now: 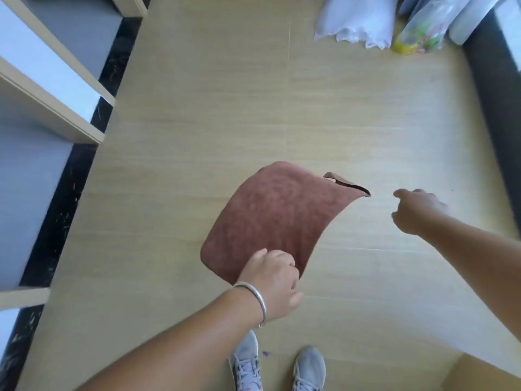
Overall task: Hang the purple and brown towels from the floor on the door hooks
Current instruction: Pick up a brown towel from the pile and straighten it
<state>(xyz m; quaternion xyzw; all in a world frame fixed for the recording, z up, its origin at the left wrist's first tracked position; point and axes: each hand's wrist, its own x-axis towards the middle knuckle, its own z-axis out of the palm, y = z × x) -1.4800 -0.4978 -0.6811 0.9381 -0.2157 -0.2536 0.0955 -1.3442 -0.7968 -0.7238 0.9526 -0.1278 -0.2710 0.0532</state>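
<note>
The brown towel (277,218) hangs spread out above the wooden floor (197,108), held off the ground. My left hand (275,280), with a silver bangle on the wrist, grips the towel's near corner. A small hanging loop (342,183) shows at the towel's far right corner. My right hand (417,211) reaches out just right of that corner, apart from the cloth, with its fingers loosely curled and nothing in it. No purple towel and no door hooks are in view.
Grey and white panels with pale wooden frames (50,103) line the left side. White plastic bags (358,21) and a yellow-green packet (417,38) lie at the far right. A dark ledge (496,108) runs along the right. My grey shoes (248,365) stand below.
</note>
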